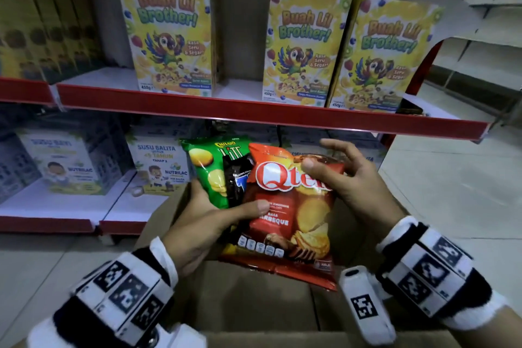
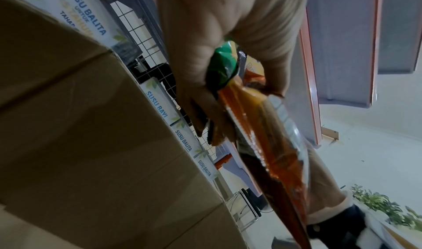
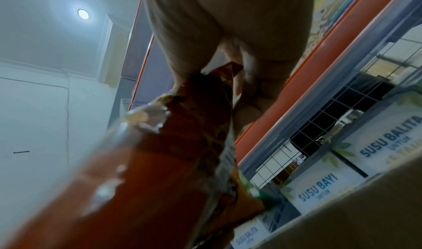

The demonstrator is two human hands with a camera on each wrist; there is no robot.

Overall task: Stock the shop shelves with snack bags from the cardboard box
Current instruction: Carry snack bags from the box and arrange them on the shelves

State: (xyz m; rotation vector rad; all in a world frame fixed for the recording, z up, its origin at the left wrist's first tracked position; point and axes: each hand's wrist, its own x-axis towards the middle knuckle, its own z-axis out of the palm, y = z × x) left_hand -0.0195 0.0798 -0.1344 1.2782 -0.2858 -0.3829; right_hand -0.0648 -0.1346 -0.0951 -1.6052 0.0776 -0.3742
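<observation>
My left hand [image 1: 214,215] grips a fan of three snack bags above the open cardboard box [image 1: 254,305]: a green chips bag [image 1: 207,167], a dark bag [image 1: 236,178] behind it and a red Qtela barbeque bag [image 1: 291,206] in front, with the thumb across the red bag. My right hand [image 1: 333,175] pinches the red bag's upper right corner, thumb on its front. In the left wrist view the left hand [image 2: 205,83] holds the green bag [image 2: 222,66] and the red bag [image 2: 262,135] edge-on. The right wrist view shows the red bag [image 3: 160,162] filling the lower left.
Red-edged shelves stand ahead. The upper shelf [image 1: 254,110] carries yellow cereal boxes [image 1: 172,37]. The lower shelf [image 1: 70,215] holds white milk-formula boxes [image 1: 161,167]. Pale floor tiles [image 1: 452,178] lie to the right of the shelving.
</observation>
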